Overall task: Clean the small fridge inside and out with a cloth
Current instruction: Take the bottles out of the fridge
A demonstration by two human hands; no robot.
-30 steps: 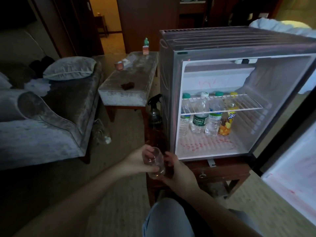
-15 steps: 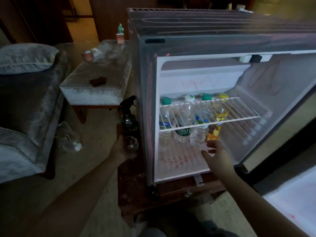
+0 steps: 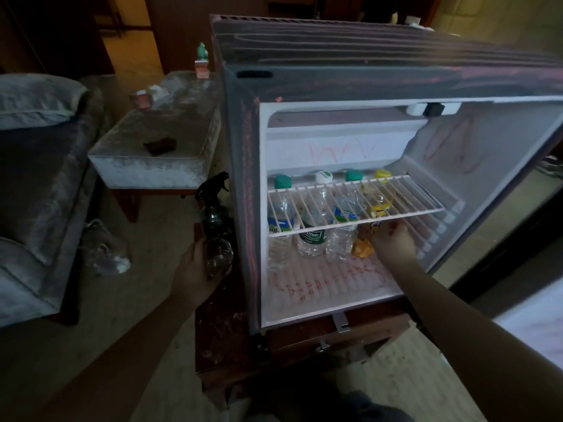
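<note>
The small fridge [image 3: 365, 62] stands open on a wooden stand [image 3: 231, 345], with red scribbles on its dark casing, inner walls and floor. Under its wire shelf [image 3: 411, 193] stand three water bottles [image 3: 313, 236] and an orange juice bottle [image 3: 362, 248]. My right hand [image 3: 393, 243] is inside the fridge below the shelf, fingers curled around the juice bottle. My left hand [image 3: 195, 269] holds a clear glass [image 3: 217, 255] just left of the fridge, by a dark spray bottle [image 3: 213, 208]. No cloth is in either hand.
The fridge door [image 3: 536, 330] hangs open at the right. A grey ottoman [image 3: 152, 166] with a small dark brown object [image 3: 160, 145] stands behind left, beside a grey sofa [image 3: 36, 193]. A clear plastic bag [image 3: 103, 254] lies on the carpet.
Both hands held the glass in front of the stand; now only my left holds it, beside the spray bottle. My right hand has reached into the fridge to the juice bottle. The view moved closer.
</note>
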